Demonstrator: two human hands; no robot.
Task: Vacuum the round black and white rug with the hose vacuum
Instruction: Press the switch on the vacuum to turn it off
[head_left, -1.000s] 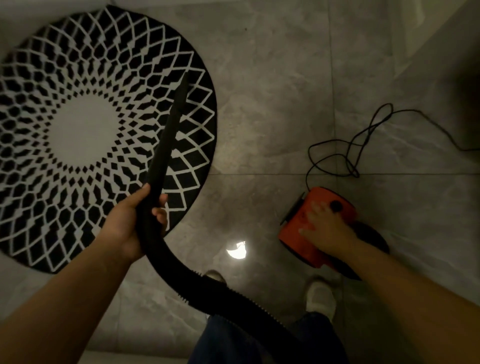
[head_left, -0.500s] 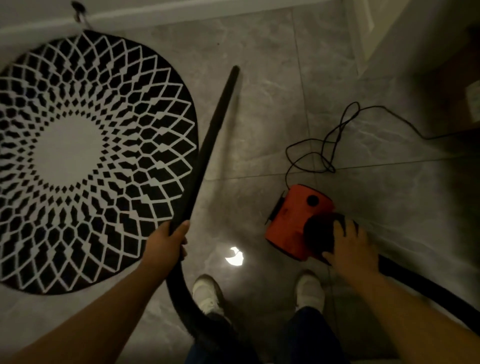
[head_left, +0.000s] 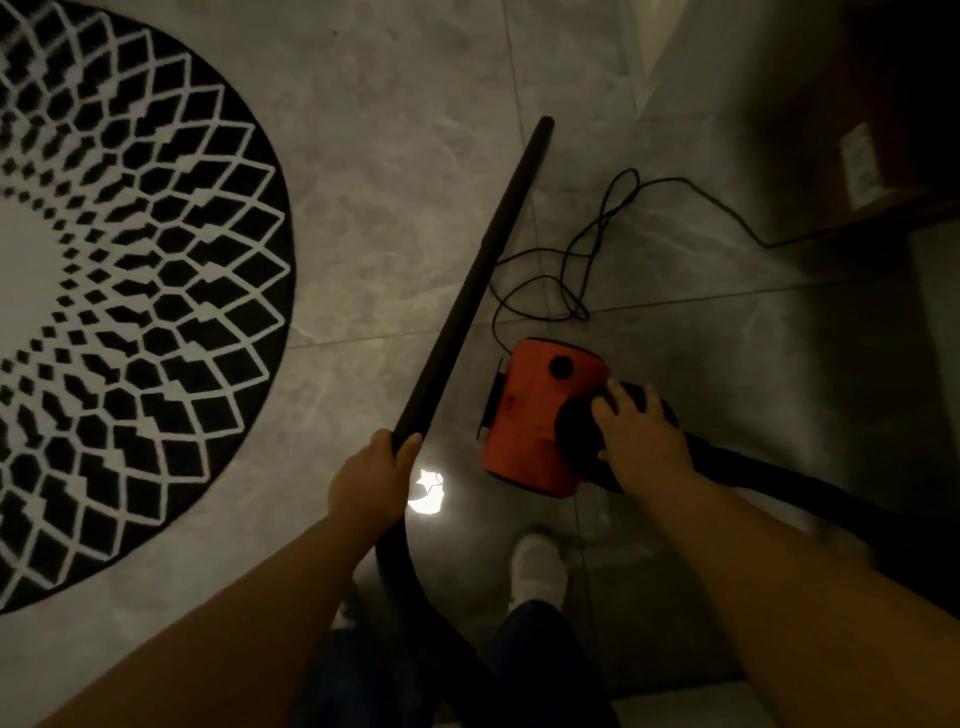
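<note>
Rug (head_left: 130, 312) lies at 9 o'clock on floor (head_left: 395, 156). Wand (head_left: 467, 291) has swung off rug since a second ago, tip now over bare floor at 12 o'clock, so no cleaning yet. Left hand (head_left: 371, 480) wraps fingers round wand. Right hand (head_left: 641, 439) moved onto black back of red vacuum (head_left: 535, 421) at 3 o'clock, fingers spread flat. Tangled cord (head_left: 576, 265) lies beyond, may snag.

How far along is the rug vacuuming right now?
Just setting up. Left hand grips the black wand, its tip over bare floor, off the rug. Right hand rests on the orange vacuum body. The whole rug looks left to do.
</note>
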